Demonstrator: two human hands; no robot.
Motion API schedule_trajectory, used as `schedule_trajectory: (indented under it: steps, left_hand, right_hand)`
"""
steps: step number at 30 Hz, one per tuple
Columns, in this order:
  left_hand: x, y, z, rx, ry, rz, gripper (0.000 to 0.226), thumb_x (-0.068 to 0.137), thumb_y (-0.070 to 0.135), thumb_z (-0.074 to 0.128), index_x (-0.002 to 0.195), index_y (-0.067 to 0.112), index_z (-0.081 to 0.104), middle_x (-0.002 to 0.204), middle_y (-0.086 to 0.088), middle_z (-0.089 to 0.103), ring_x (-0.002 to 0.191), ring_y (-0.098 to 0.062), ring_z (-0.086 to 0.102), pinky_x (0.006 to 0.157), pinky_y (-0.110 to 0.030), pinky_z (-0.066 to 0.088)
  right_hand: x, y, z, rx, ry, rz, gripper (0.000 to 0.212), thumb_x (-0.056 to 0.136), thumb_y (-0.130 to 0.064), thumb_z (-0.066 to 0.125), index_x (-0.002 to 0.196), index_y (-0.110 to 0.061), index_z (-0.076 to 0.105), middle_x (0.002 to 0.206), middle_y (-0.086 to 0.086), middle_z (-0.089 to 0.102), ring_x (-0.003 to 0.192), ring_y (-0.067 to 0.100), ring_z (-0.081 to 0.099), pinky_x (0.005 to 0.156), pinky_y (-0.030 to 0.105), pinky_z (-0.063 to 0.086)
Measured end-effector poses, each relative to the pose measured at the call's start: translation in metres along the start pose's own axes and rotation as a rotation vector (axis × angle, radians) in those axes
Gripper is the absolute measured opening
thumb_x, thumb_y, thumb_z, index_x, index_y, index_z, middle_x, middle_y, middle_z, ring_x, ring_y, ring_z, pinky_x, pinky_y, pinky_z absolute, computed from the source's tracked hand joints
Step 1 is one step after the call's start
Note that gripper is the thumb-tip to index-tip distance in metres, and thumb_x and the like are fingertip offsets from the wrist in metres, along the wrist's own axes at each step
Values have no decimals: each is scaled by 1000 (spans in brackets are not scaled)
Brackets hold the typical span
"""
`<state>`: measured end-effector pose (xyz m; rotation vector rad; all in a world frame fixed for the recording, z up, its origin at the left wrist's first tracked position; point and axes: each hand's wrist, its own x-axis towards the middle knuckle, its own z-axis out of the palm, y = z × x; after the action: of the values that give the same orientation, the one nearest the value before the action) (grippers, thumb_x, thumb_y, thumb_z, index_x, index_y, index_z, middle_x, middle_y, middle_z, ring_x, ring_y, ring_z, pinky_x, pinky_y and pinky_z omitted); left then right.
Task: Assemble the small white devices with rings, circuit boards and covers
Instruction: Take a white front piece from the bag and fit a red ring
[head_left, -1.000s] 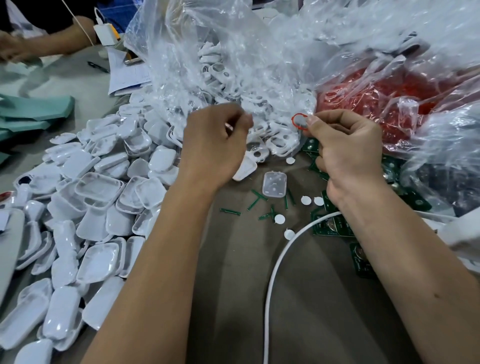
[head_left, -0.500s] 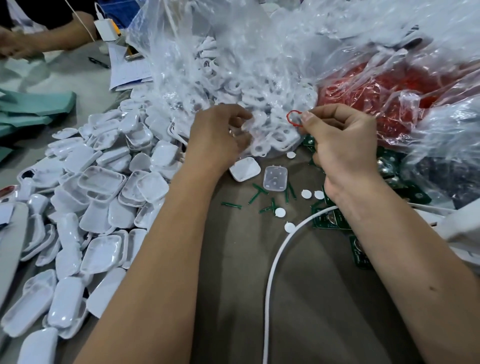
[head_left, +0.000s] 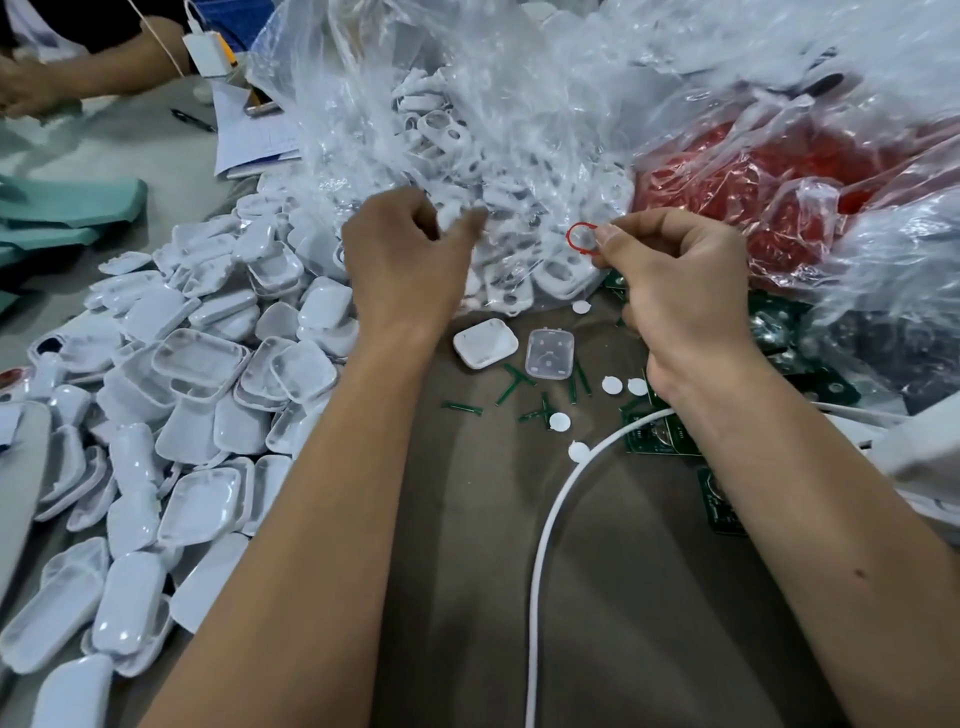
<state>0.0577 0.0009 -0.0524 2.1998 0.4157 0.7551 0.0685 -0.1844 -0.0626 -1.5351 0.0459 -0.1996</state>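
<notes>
The right hand (head_left: 680, 291) pinches a red ring (head_left: 581, 239); the left hand (head_left: 405, 260) grips a white part (head_left: 451, 217) at the bag (head_left: 467, 130).

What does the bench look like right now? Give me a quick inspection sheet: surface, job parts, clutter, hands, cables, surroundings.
Surface: brown table top, bare in the near middle.
Job's things: red ring pinched in the right hand; white shell and clear cover lying side by side; green circuit boards at right; pile of white covers at left.
Clutter: green offcuts, white discs, plastic bags of white parts and red rings.
Hands: left hand curled at the bag of white parts; whether it holds one cannot be told.
Cables: white cable curving across the table.
Surroundings: another person's arm at far left.
</notes>
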Motion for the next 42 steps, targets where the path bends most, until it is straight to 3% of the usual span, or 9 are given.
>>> schedule_trajectory:
  steps: [3,5,9,14,20,26,33,37,42]
  left_hand:
    - [3,7,-13,-44,273,-48,55,87,40,71,57,21,28,52,9,28,46,-8,28,49,-22,24]
    - [5,9,-17,-209,373,-72,50,86,34,70,59,14,32,54,-6,38,48,-8,41,54,-31,40]
    - [-13,26,-6,-729,21,-173,32,88,16,80,71,4,55,74,-14,74,56,-22,70,53,-37,57]
    - [-34,44,9,-895,-274,-320,19,87,-4,75,96,1,60,92,-31,72,65,-23,72,62,-32,60]
    - [-35,47,9,-1027,-539,-490,14,100,-5,55,108,-11,64,90,-19,70,81,-27,72,77,-43,65]
    - [-38,48,9,-967,-603,-484,14,105,-2,48,113,-8,58,116,-32,64,97,-38,71,84,-46,63]
    - [-37,41,10,-698,-608,-309,11,102,9,61,94,6,67,85,-12,69,64,-19,62,64,-34,60]
    - [-36,38,10,-862,-532,-405,12,97,1,66,109,-1,64,96,-20,74,71,-22,66,70,-33,60]
    - [-36,39,13,-984,-447,-470,27,94,-10,64,120,-6,65,103,-24,74,81,-28,74,75,-35,65]
  right_hand:
    - [-1,-2,0,7,2,0,18,90,-15,79,74,-20,73,61,-11,67,45,-2,49,43,9,35]
    - [-1,-4,-1,11,4,3,19,90,-14,79,74,-21,72,57,-13,64,43,-2,47,43,9,34]
    - [-5,-8,0,70,-6,16,15,90,-14,79,78,-16,71,65,-8,70,51,-2,57,46,10,39]
    - [-10,-18,1,326,-134,43,14,95,-6,72,82,-10,68,73,8,66,41,0,46,39,14,35]
    - [-12,-23,-2,435,-173,84,17,100,-3,63,84,-9,63,74,9,61,37,-1,43,35,14,32]
    - [-11,-23,-5,414,-159,87,17,99,-5,64,84,-13,63,73,5,64,37,-1,44,35,15,27]
    - [-12,-25,-2,498,-173,119,14,99,-2,63,87,-8,62,72,6,65,41,3,55,38,16,43]
    - [-9,-21,-3,442,-134,24,17,98,1,65,84,-8,61,52,-12,57,37,-2,46,38,12,36]
    - [-4,-11,-2,120,-26,-127,16,90,-7,78,78,-17,73,61,-14,65,55,2,56,52,15,44]
